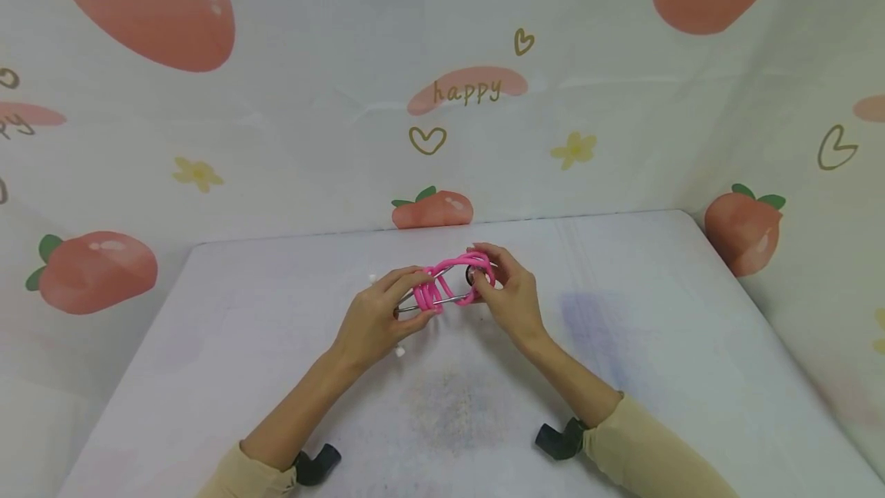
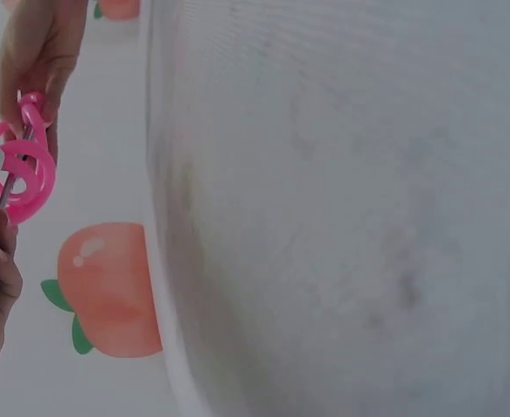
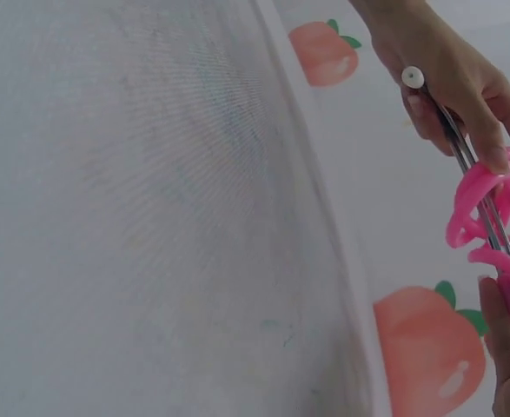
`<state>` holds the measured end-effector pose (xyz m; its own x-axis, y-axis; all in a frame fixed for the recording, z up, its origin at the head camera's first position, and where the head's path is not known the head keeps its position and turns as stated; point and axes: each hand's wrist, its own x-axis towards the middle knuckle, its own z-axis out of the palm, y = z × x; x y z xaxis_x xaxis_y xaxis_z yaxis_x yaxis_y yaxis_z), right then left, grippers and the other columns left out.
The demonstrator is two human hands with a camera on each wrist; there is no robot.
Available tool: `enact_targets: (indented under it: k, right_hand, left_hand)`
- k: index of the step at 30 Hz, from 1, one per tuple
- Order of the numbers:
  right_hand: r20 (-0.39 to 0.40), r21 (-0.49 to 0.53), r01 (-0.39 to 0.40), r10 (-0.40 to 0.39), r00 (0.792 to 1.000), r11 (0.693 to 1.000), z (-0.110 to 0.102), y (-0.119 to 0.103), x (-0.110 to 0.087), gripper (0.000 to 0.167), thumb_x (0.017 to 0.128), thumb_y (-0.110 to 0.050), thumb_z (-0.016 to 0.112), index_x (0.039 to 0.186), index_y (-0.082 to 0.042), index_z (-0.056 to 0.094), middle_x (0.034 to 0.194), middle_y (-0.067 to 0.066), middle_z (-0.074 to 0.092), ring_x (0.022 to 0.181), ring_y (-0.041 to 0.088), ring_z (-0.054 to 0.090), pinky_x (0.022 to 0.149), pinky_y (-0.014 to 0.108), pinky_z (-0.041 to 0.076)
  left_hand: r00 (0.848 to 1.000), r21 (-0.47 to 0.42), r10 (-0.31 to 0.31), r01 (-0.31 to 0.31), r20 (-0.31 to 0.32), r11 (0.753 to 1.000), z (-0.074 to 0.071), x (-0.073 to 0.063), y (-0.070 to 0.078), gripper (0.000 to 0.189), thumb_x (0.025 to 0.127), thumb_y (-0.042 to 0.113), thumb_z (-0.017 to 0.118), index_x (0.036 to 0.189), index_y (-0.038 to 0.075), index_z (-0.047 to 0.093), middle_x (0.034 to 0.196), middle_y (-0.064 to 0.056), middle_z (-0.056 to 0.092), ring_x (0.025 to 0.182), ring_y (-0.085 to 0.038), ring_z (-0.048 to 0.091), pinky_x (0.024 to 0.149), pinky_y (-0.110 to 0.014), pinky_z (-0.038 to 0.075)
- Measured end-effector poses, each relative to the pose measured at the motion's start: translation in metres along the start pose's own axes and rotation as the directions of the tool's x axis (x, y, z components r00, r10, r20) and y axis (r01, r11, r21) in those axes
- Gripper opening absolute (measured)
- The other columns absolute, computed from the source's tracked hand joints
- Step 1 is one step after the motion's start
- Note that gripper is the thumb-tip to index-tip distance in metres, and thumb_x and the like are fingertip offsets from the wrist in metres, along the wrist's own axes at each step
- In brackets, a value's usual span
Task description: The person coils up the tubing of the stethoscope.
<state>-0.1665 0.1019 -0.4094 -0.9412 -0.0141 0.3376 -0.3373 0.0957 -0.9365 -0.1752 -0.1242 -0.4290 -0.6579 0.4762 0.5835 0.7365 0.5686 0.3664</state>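
Note:
Over the middle of the table, both hands hold a thin metal frame (image 1: 452, 299) with a pink flexible tube (image 1: 427, 294) coiled around its rods. My left hand (image 1: 379, 315) grips the rods at the left end, thumb and fingers beside the coils. With thumb and fingers, my right hand (image 1: 515, 297) pinches the pink loop at the right end, where a dark round part (image 1: 470, 276) shows by the thumb. White caps end the rods; one cap (image 3: 413, 77) stands out past the left hand in the right wrist view. The frame's exact kind cannot be told.
The white table (image 1: 276, 406) carries faint purple and brown stains. A fruit-print cloth (image 1: 311, 98) hangs behind it and along the sides. At each sleeve cuff sits a black angled piece (image 1: 318, 465), the other black piece (image 1: 560, 440) being on the right.

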Motion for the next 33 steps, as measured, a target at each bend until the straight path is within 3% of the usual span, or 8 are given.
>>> enact_targets:
  k: [9, 15, 22, 27, 33]
  right_hand:
    - [0.056, -0.042, -0.001, 0.003, 0.998, 0.999, -0.009, 0.011, -0.002, 0.037, 0.092, 0.007, 0.065, 0.128, 0.004, 0.061, 0.118, 0.025, 0.065, 0.102, 0.037, 0.069, 0.069, 0.035, 0.060]
    - [0.093, -0.049, -0.060, 0.064, 0.994, 0.997, -0.020, 0.037, 0.000, 0.044, 0.091, -0.003, 0.071, 0.134, -0.006, 0.061, 0.126, 0.012, 0.064, 0.112, 0.030, 0.066, 0.074, 0.033, 0.059]
    - [0.267, -0.044, -0.062, 0.072, 0.961, 0.997, -0.037, 0.040, 0.001, 0.065, 0.085, 0.000, 0.076, 0.145, -0.012, 0.052, 0.141, 0.008, 0.055, 0.126, 0.030, 0.057, 0.082, 0.033, 0.057]
    - [0.339, -0.095, -0.006, 0.038, 0.940, 0.995, -0.046, 0.040, 0.003, 0.069, 0.083, 0.000, 0.078, 0.146, -0.011, 0.051, 0.141, 0.011, 0.057, 0.126, 0.031, 0.057, 0.082, 0.032, 0.057]
    - [0.333, -0.206, 0.086, -0.013, 0.943, 0.975, -0.052, 0.042, 0.003, 0.066, 0.079, 0.000, 0.082, 0.140, -0.007, 0.057, 0.136, 0.009, 0.061, 0.119, 0.030, 0.062, 0.080, 0.035, 0.059]
  left_hand:
    - [0.999, -0.005, -0.013, 0.013, 0.047, 1.000, -0.001, 0.003, -0.001, 0.064, 0.075, 0.019, 0.089, 0.133, 0.014, 0.063, 0.134, -0.008, 0.062, 0.058, -0.005, 0.056, 0.058, -0.017, 0.051]
    - [0.993, -0.052, -0.062, 0.068, 0.100, 0.996, 0.000, 0.003, -0.003, 0.068, 0.077, 0.017, 0.087, 0.139, 0.019, 0.059, 0.138, -0.005, 0.058, 0.066, -0.005, 0.062, 0.064, -0.021, 0.056]
    - [0.990, -0.072, -0.094, 0.102, 0.102, 0.992, 0.002, 0.003, -0.005, 0.072, 0.074, 0.016, 0.089, 0.139, 0.019, 0.058, 0.134, -0.001, 0.058, 0.067, -0.006, 0.062, 0.063, -0.021, 0.056]
    - [0.988, -0.109, -0.121, 0.131, 0.093, 0.985, 0.002, 0.003, -0.008, 0.075, 0.071, 0.013, 0.090, 0.139, 0.017, 0.058, 0.133, -0.003, 0.059, 0.071, -0.009, 0.065, 0.066, -0.022, 0.057]
    - [0.991, -0.164, -0.112, 0.124, 0.079, 0.979, 0.003, 0.003, -0.011, 0.075, 0.070, 0.010, 0.090, 0.138, 0.012, 0.059, 0.125, -0.006, 0.064, 0.075, -0.010, 0.067, 0.068, -0.025, 0.058]
